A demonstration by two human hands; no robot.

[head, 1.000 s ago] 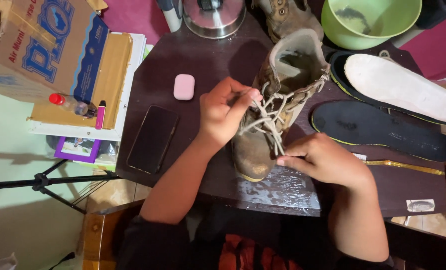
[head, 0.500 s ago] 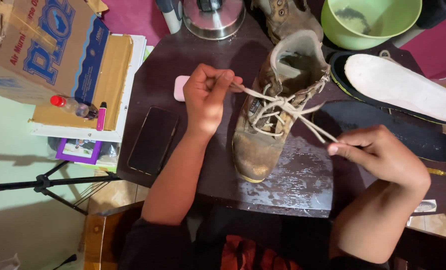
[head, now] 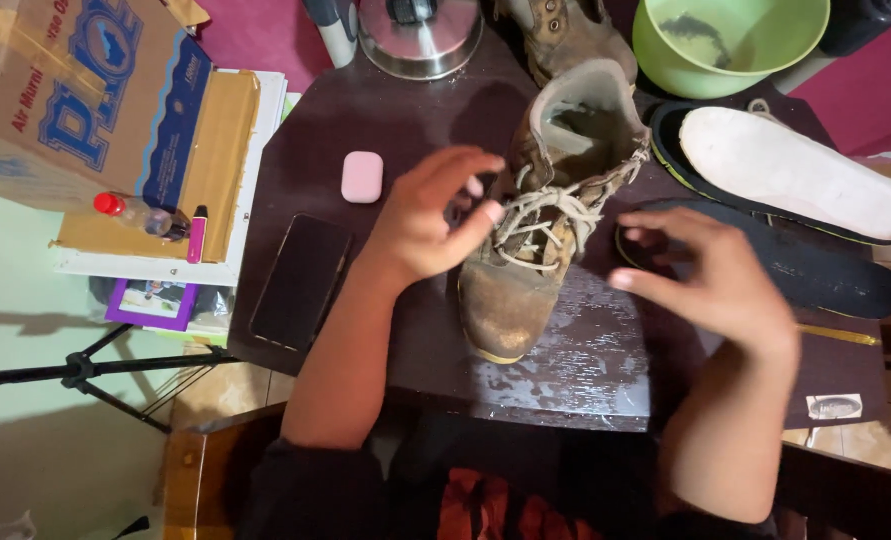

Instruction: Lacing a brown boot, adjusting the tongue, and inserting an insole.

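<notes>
Dark wooden table (head: 365, 330), scuffed pale at its near edge; pale green floor (head: 25, 380) seen left of the fingers; black tripod legs (head: 75, 372) there.

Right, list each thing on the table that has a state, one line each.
boot: upright, laces threaded but loose, untied
left hand: open, fingers spread beside the laces
right hand: open, hovering right of the boot
phone: lying flat, screen dark
pink case: closed
white insole: out of the boot, lying flat
black insole: out, lying flat
green bowl: upright, open
</notes>
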